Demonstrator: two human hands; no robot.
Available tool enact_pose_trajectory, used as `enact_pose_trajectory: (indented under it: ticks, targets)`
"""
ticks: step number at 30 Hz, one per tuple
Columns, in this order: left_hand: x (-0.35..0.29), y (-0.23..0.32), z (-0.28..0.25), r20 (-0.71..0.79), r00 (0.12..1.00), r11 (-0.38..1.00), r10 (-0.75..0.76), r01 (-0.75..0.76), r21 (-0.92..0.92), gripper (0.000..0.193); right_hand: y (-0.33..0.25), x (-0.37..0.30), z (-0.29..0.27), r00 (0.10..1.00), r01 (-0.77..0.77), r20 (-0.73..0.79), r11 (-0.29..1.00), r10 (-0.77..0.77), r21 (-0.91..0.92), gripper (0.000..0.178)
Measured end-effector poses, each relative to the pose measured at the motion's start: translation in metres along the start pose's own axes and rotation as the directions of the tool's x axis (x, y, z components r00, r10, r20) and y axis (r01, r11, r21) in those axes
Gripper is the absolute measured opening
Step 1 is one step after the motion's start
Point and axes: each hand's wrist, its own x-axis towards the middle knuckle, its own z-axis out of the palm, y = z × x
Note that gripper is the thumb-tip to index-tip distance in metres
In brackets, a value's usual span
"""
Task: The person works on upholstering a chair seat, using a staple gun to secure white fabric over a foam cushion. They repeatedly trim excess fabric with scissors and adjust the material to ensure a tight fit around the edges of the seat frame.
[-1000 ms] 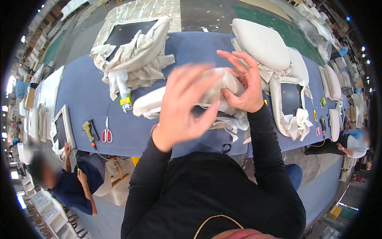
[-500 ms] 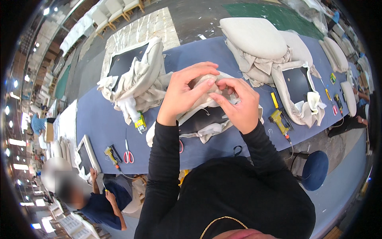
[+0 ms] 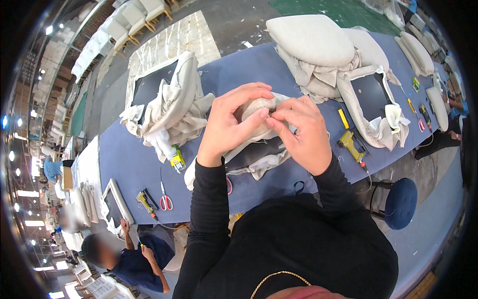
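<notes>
In front of me on the blue-covered table lies a chair seat with beige upholstery fabric and a dark underside panel. My left hand curves around a bunched fold of this fabric, its thumb pressing on the near side. Opposite it, my right hand pinches the fabric edge between thumb and bent fingers. The two thumbs almost meet. Whether a small item is held in the right fingertips is hidden. White padding pokes out along the seat's near edge.
Another part-covered seat and a yellow-green box are at left. Scissors and staple guns lie near the front edge. Stacked cushions stand far right, a blue stool near right. A co-worker works at lower left.
My right fingers have drawn closer together, pinching the fabric edge near my left thumb. The left hand keeps its hold. The whole view has shifted slightly.
</notes>
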Motion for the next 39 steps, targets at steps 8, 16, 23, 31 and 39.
enact_pose_trajectory:
  ticks: [8, 16, 23, 31, 39]
  targets:
    - [0.018, -0.011, -0.012, 0.136, 0.987, 0.993, 0.084, -0.072, -0.089, 0.035, 0.037, -0.003, 0.004, 0.982, -0.178, 0.137, 0.894, 0.132, 0.41, 0.015]
    - [0.033, -0.021, 0.008, 0.067, 0.992, 0.993, 0.108, -0.111, 0.049, 0.02, 0.068, 0.002, 0.004, 0.974, -0.226, 0.173, 0.745, 0.149, 0.627, 0.017]
    - [0.034, -0.018, 0.018, 0.051, 0.997, 0.996, 0.065, -0.067, 0.058, 0.019, 0.046, 0.005, -0.002, 0.989, -0.018, -0.14, 0.985, 0.042, 0.17, 0.01]
    - [0.029, -0.015, 0.012, 0.116, 0.993, 0.999, -0.024, 0.02, 0.033, 0.017, 0.047, 0.0, 0.004, 0.991, -0.083, -0.082, 0.968, 0.105, 0.236, 0.021]
    - [0.034, -0.017, 0.013, 0.127, 0.992, 0.997, -0.025, 0.033, -0.063, 0.022, 0.063, -0.001, 0.004, 0.998, -0.028, -0.044, 0.975, 0.039, 0.221, 0.019]
